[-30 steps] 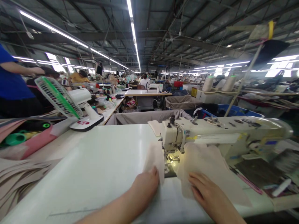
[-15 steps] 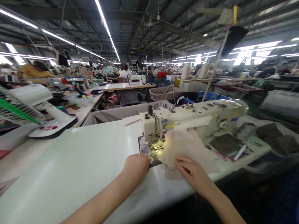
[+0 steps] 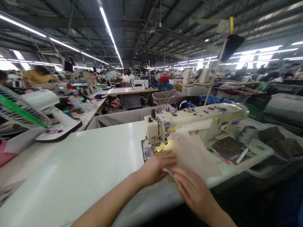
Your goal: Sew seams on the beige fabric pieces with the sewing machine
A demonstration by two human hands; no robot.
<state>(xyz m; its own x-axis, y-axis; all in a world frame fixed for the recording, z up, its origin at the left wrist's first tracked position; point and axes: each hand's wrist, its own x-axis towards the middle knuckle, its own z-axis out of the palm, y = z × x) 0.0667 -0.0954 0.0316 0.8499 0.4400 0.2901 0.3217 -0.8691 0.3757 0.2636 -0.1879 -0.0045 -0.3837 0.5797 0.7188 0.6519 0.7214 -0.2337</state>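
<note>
A pale beige piece of fabric (image 3: 191,148) lies under the arm of a white sewing machine (image 3: 184,118), lit by a lamp at the needle. My left hand (image 3: 157,165) is just in front of the presser foot, its fingers laid over the fabric's left edge and its thumb on the near side. Close by on the right, my right hand (image 3: 191,187) pinches the fabric's near edge, fingers pressed together. The two hands almost meet at that corner. My left hand partly hides the metal needle plate (image 3: 147,152).
A fan (image 3: 47,107) stands at the left of the pale tabletop (image 3: 99,160). Right of the machine lie a dark cloth piece (image 3: 227,146), pink-handled tool (image 3: 221,156) and grey thread cone (image 3: 247,135). Cloth-lined bins (image 3: 127,116) stand behind. People work at distant tables.
My left hand has moved right from beside the needle plate onto the fabric, its fist unfolding. My right hand has shifted slightly left and nearer. A loose flat piece behind the machine head is gone from view.
</note>
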